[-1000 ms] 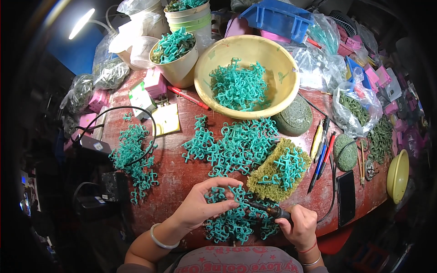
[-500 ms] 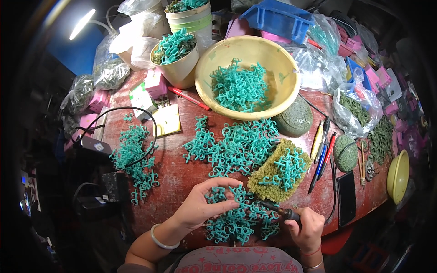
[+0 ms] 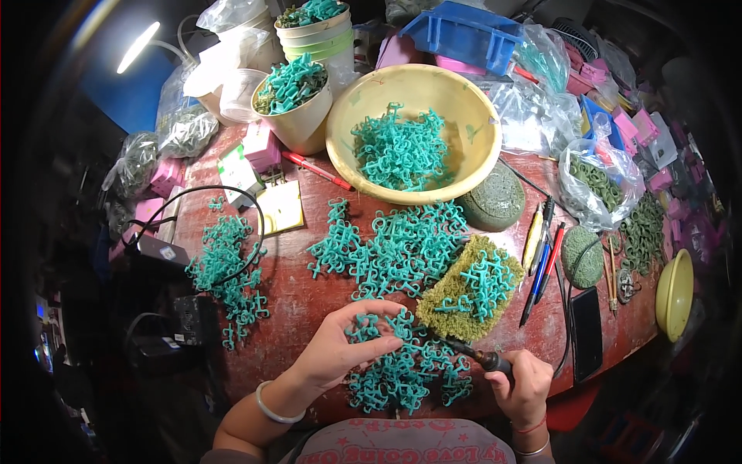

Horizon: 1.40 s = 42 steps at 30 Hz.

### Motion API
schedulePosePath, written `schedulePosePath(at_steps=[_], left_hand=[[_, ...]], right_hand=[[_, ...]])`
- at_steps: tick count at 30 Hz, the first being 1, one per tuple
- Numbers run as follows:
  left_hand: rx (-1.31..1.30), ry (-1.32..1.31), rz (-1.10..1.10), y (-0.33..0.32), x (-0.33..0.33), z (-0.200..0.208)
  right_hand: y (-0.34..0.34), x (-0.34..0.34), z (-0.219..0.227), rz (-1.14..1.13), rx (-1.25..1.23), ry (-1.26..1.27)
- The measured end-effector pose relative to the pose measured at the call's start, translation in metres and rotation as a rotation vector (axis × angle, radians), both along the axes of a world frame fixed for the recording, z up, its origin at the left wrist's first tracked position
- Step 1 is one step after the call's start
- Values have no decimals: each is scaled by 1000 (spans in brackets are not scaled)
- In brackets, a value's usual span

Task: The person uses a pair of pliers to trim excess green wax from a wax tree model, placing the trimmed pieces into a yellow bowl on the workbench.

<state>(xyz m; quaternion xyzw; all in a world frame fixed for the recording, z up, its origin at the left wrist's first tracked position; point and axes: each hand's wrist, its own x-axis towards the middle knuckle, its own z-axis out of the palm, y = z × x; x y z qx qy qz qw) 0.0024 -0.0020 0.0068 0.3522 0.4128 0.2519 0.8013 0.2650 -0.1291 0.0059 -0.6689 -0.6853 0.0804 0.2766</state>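
Pieces of teal, hook-ended casting (image 3: 390, 383) lie heaped on the red worktop (image 3: 286, 294), right at the person's front. At the heap, the left hand (image 3: 340, 344) curves its grip, thumb and forefinger apart with teal bits showing between them; from where I stand I can't tell whether it has hold of one. The right hand (image 3: 525, 387) has its grip closed around a black-handled, pen-like tool (image 3: 493, 361), its thin end pointing left, close by the heap. Just beyond sits a mossy-looking yellow-green pad (image 3: 440, 321) with more pieces on top. A black phone (image 3: 587, 332) lies off to the right. Farther back, another spread of teal pieces (image 3: 410, 247) fronts a cream basin (image 3: 473, 147) holding more, and behind that stands a blue plastic bin (image 3: 464, 35).
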Motion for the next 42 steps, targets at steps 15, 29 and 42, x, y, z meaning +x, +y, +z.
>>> schedulePosePath(at_steps=[15, 29, 42], left_hand=[[-9, -18, -6, 1, -1, 0], [-33, -3, -16, 2, 0, 2], [-49, -14, -20, 2, 0, 0]], right_hand=[[12, -12, -12, 126, 27, 38], [13, -13, -16, 126, 30, 35], [13, -14, -13, 110, 38, 60]])
